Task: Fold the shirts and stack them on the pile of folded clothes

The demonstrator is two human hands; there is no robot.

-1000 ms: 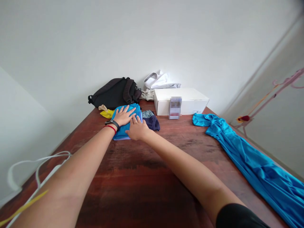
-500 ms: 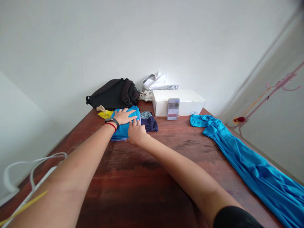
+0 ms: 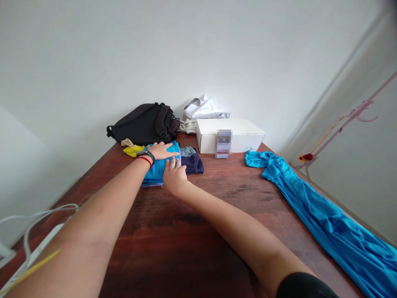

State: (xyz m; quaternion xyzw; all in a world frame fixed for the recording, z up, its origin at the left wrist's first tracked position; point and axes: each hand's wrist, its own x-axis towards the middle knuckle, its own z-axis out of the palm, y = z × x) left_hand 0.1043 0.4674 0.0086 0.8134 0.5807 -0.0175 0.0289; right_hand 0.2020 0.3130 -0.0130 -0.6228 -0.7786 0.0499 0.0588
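Note:
A folded blue cloth point(image 3: 151, 171) lies in a stack on the wooden table point(image 3: 198, 231), with a lilac layer showing at its lower edge. My left hand point(image 3: 161, 151) rests flat across its top, fingers spread toward the right. At the stack's near right side is my right hand point(image 3: 174, 176), its fingers stretched over the blue edge and its thumb side touching the cloth. Beside the stack on the right lies a dark navy garment point(image 3: 191, 162) with a pale print. A yellow cloth point(image 3: 134, 150) shows at its left.
Behind stand a black backpack point(image 3: 142, 124), a white bag point(image 3: 203, 108) and a white box point(image 3: 242, 132) with a small blurred packet point(image 3: 223, 144) in front. A long blue satin cloth point(image 3: 310, 203) runs along the right edge. White cables point(image 3: 27, 231) lie at left; a pink rack point(image 3: 356, 111) stands right.
The view has shifted slightly, moving most things a little left. Both hands stay on the folded stack, with the right hand slightly lower against its edge.

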